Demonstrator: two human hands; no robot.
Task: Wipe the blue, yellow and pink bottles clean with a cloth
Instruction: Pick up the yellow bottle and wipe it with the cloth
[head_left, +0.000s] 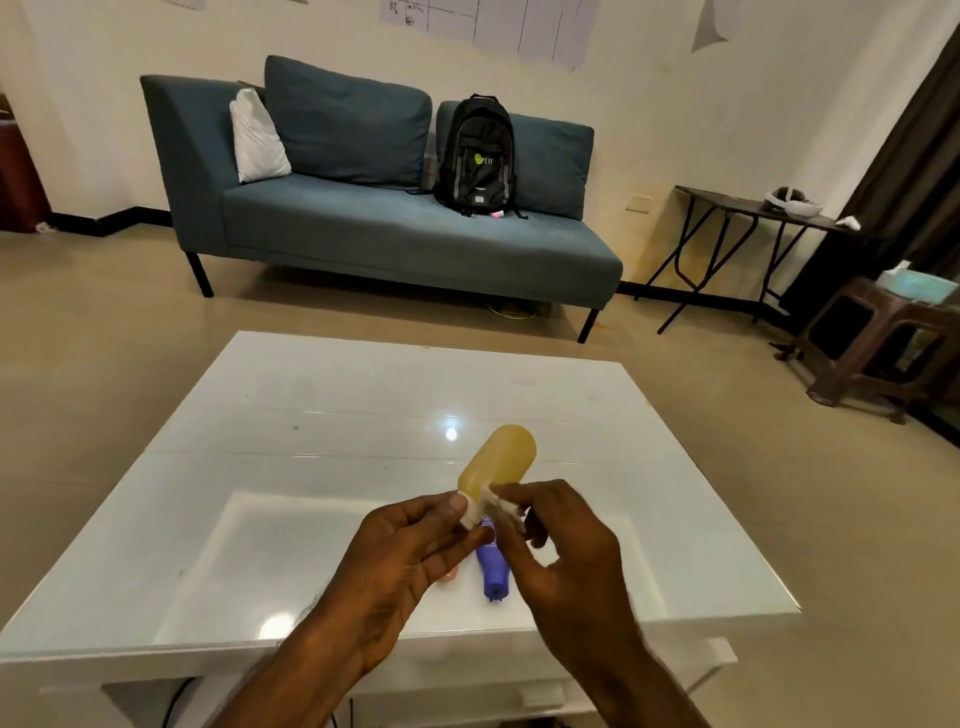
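One sofa (363, 208), teal, against the far wall w/ 3 cushions and 1 black backpack (477, 156). 1 dark folding table (748, 208) and 1 brown stool (872, 348) at right. 1 glossy white table (311, 415) in front, tan tile floor around it.

3 bottles total. Yellow bottle (500, 460) is held above the table, long axis tilted, base pointing up and away toward the sofa, white cap end down toward the person. Left hand (400, 561) is clamped on the cap end, thumb on top. Right hand (561, 551) pinches a small white cloth (501, 506) against the bottle's lower side near the neck.

Blue bottle (492, 569) lies flat on the table under the hands, nozzle toward the near edge. Pink bottle (448, 572) lies just beside it on the left, mostly hidden by left hand.
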